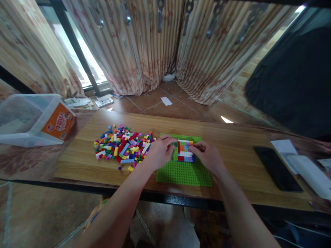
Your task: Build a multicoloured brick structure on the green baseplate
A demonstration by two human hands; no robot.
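A flat rectangle of coloured toy bricks (184, 154), in red, white, orange, blue and purple, sits on the upper middle of a green baseplate (183, 176). My left hand (161, 151) is over the plate's left part, thumb and forefinger curled around what looks like a dark green brick (175, 144), just left of the rectangle. From the other side, my right hand (207, 156) has its thumb and fingertips closed on the rectangle's right edge. Its fingers partly cover the bricks there. Left of the plate, a wide pile of loose bricks (125, 146) lies beside my left hand.
The wooden tabletop (235, 148) carries everything. A clear plastic bin (28, 120) with an orange label stands at the far left. On the right lie a black phone-like slab (278, 168), a white box-like object (309, 174) and paper (283, 148). Curtains (155, 51) hang beyond the table.
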